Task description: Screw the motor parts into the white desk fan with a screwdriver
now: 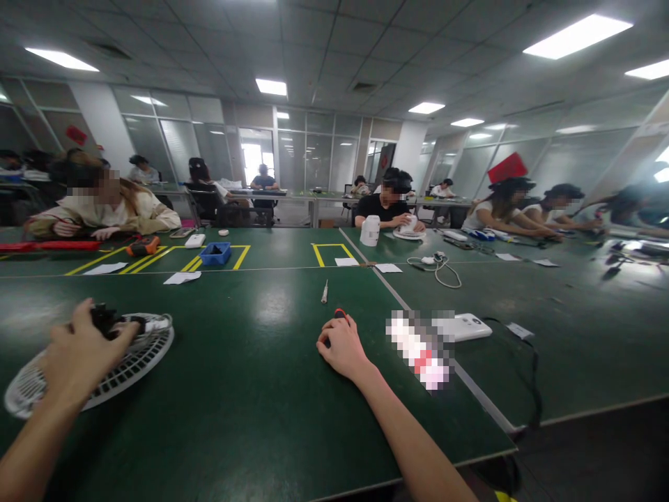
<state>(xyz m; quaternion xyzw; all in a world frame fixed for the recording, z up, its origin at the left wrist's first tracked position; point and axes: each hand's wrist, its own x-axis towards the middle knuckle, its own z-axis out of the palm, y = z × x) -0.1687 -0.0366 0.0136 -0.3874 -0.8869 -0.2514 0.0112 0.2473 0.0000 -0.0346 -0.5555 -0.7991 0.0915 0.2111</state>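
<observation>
On the left, my left hand [78,352] curls its fingers and thumb round a black part [104,319], which looks like a fan motor. That part sits on a round white fan grille [125,366] lying tilted near the table's left side. My right hand [342,343] rests on the green table, closed round a tool with a red and black handle [340,314]; most of it is hidden under the fingers. Just beyond it lies a small, slim pointed tool [325,291].
A white power bank-like device [465,328] with a black cable [533,369] lies to the right. Farther off are a blue bin [216,254], an orange tape measure [143,245], paper slips [182,277] and a white cable [447,270]. A person [391,206] works across the table.
</observation>
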